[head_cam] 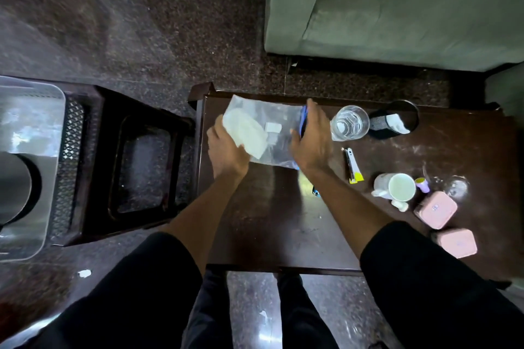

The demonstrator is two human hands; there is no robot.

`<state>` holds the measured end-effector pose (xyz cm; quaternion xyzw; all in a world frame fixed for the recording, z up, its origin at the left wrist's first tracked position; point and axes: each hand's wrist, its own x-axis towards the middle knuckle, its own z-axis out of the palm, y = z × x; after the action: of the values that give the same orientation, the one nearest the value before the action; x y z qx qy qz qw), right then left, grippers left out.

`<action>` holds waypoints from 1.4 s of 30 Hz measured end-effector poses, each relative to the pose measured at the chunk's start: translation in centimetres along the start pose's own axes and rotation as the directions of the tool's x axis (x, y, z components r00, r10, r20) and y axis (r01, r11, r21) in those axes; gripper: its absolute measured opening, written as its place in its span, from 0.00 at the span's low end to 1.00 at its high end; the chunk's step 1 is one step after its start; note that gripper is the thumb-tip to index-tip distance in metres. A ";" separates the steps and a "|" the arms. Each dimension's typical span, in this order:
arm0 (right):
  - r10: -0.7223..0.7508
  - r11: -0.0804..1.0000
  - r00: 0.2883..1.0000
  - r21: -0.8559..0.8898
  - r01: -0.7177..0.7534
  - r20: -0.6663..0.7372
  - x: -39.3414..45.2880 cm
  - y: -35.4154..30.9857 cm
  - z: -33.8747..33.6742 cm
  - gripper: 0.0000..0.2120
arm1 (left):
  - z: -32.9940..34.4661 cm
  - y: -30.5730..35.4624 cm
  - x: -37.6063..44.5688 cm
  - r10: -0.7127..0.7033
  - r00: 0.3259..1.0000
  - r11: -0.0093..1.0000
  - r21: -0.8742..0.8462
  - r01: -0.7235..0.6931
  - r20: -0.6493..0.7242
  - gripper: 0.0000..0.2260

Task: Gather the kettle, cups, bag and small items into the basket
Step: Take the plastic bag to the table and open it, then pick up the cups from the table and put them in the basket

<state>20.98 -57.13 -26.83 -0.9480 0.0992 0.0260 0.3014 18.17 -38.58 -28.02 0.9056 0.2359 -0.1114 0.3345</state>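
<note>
A clear bag point(263, 133) is held at the counter's point(283, 221) eleven o'clock corner: the left hand point(226, 147) grip clamped on its left end, the right hand point(310, 139) grip on its blue-edged right end.

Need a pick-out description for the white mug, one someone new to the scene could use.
Start at the dark wooden table and go to its right side, near the two pink square boxes. The white ceramic mug stands beside them; unlike the clear drinking glass farther back, it is opaque and has a handle.
</note>
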 end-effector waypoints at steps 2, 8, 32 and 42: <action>-0.160 0.975 0.980 -0.136 0.175 0.117 -1.4 0.3 0.9 0.34 | 0.7 0.1 -0.9 0.083 0.996 0.968 0.236 -0.089 0.038 0.40; -0.138 0.933 0.876 -0.237 0.272 0.463 -2.6 2.5 3.0 0.28 | 2.0 0.0 -1.1 0.199 0.956 0.884 0.381 -0.270 0.215 0.26; 0.222 0.953 0.974 0.222 -0.205 -0.052 -8.9 4.5 -6.0 0.09 | 4.5 10.2 -12.2 0.384 0.888 0.907 0.079 -0.415 0.253 0.12; 0.466 0.882 0.859 0.035 -0.470 -0.212 -10.3 13.4 -13.3 0.28 | 10.2 12.8 -16.9 0.549 0.768 0.781 0.124 -0.612 0.330 0.08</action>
<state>7.98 -73.72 -22.37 -0.8954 0.3580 -0.0031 0.2648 9.54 -59.74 -22.50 0.9408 -0.1204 -0.1528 0.2774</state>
